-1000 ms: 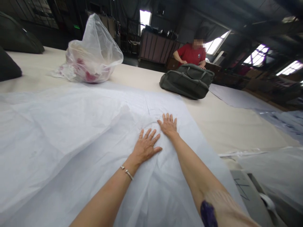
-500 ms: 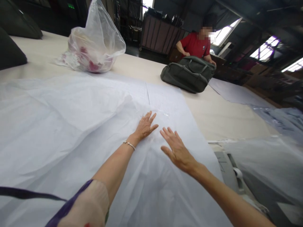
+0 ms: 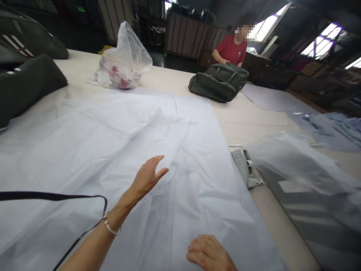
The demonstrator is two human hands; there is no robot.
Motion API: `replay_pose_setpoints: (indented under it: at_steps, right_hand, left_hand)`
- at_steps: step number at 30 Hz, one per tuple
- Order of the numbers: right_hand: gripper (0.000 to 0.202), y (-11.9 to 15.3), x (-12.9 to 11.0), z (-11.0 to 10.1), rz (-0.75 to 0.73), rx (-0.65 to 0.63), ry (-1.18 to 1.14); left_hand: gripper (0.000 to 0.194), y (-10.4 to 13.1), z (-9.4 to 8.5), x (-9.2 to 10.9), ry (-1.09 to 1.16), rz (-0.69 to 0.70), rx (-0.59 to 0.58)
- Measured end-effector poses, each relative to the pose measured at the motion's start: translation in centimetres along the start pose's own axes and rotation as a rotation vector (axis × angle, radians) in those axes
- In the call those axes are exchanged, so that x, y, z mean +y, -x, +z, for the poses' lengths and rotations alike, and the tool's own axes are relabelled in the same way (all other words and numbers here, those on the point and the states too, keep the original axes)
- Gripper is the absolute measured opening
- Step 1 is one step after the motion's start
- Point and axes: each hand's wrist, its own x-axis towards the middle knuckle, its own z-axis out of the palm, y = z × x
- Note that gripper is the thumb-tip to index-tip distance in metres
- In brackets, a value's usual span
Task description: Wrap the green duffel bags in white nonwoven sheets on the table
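A large wrinkled white sheet is spread over the table. Over its middle is my left hand, thumb apart from the fingers, holding nothing; a bracelet circles that wrist. My right hand is lower and to the right, at the bottom edge of the view, over the sheet with its fingers bent and close together. Whether anything lies under that palm is hidden. A black strap crosses the sheet at the left, by my left forearm.
Dark bags stand at the left. A clear plastic bag with red and white contents sits at the far edge. Across the table a person in red handles a dark green bag. Plastic-covered grey material lies right.
Both my hands have moved back towards me, the right one furthest, and its fingers have drawn together. The view has shifted, showing more of the dark bags at the left.
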Motion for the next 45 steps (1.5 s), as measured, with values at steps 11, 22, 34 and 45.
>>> replay_pose_setpoints:
  at_steps: [11,22,34,45]
  right_hand:
    - [0.027,5.8,-0.1,7.8,0.353,-0.038,0.03]
    - [0.006,1.8,-3.5,-0.6,0.444,0.322,-0.48]
    - [0.013,-2.0,-7.3,1.0,0.449,0.244,-0.581]
    - [0.007,-3.9,-5.6,9.3,0.439,0.193,-0.545]
  left_hand:
    - [0.046,16.5,3.3,3.0,-0.38,-0.343,-0.033]
    - [0.022,16.0,4.9,2.1,-0.261,-0.433,-0.175]
    - [0.053,14.8,-0.4,2.9,-0.166,-0.254,-0.137]
    - [0.066,14.4,-0.5,4.8,-0.466,-0.062,-0.298]
